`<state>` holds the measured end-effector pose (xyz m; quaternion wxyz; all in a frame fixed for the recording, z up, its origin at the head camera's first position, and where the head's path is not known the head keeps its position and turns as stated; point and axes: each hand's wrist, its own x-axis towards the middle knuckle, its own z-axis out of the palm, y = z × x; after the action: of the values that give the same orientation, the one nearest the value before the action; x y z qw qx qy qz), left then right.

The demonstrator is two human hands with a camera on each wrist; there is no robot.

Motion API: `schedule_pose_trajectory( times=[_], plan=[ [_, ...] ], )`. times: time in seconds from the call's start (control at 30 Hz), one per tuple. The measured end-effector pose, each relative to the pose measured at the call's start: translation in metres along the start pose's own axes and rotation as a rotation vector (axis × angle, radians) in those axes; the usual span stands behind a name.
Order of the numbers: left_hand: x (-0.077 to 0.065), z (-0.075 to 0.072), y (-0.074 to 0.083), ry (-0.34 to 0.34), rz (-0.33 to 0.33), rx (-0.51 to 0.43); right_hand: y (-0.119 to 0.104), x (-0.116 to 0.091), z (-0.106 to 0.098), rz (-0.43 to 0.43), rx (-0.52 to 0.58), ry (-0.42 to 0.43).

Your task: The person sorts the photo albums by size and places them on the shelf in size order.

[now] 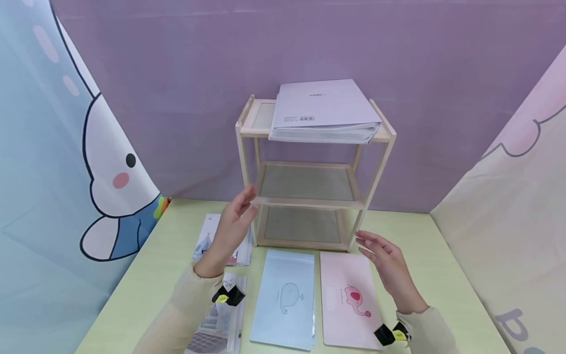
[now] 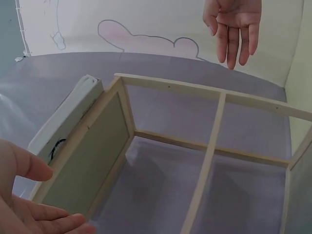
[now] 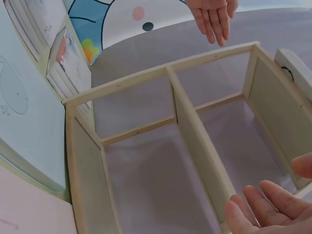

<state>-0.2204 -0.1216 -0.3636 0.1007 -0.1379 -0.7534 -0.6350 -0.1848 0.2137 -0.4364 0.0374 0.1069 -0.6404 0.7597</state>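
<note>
A small three-tier wooden rack (image 1: 309, 202) stands at the back of the table with grey-green panels. On its top tier lie thick white binders or albums (image 1: 325, 105), a barcode showing on the uppermost cover. My left hand (image 1: 233, 223) is raised by the rack's left post, fingers loosely extended, holding nothing. Near the lower right leg, my right hand (image 1: 386, 265) hovers with relaxed fingers and an empty palm. In front of the rack lie a light blue whale-print booklet (image 1: 283, 300) and a pink elephant-print booklet (image 1: 349, 300).
Left of the blue booklet lie a stack of illustrated books (image 1: 244, 250) and, nearer, items in a clear sleeve (image 1: 216, 329), partly behind my left arm. A purple cloth backdrop (image 1: 177, 98) hangs behind the rack. Printed curtains (image 1: 40, 172) flank the pale green table (image 1: 146, 275).
</note>
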Motion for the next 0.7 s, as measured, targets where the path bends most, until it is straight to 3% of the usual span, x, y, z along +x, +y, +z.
schedule_pose_trajectory(
  times=[0.47,0.7],
  plan=[
    [-0.016,0.028,-0.041,-0.034,-0.098,-0.008,0.029,-0.016,-0.005,0.078,-0.028,0.061],
    [-0.026,0.042,-0.059,-0.080,-0.164,0.001,0.046,-0.026,-0.008,0.137,-0.100,0.063]
  ],
)
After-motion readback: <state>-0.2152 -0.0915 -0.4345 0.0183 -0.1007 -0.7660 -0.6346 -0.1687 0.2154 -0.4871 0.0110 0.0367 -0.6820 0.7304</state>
